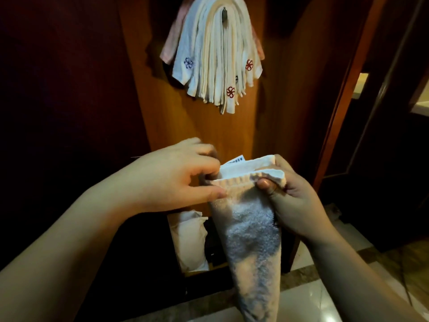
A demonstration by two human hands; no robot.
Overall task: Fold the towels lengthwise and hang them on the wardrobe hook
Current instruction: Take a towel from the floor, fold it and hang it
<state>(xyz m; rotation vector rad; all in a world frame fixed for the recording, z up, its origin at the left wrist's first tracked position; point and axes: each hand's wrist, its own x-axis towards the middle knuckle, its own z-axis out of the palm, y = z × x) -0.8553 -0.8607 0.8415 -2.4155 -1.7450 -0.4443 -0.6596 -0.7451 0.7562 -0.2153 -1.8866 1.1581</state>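
Towel between both hands: left hand pinches its top-left edge, right hand grips top-right corner. Long axis vertical, hanging down.

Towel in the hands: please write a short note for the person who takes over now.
Left hand pinches the top edge of the towel; right hand grips the same edge at the other corner. The towel hangs down between them, not yet fully folded. A bunch of folded towels already hangs on the hook on the wardrobe panel above. Left: finish the lengthwise fold, hang this towel.
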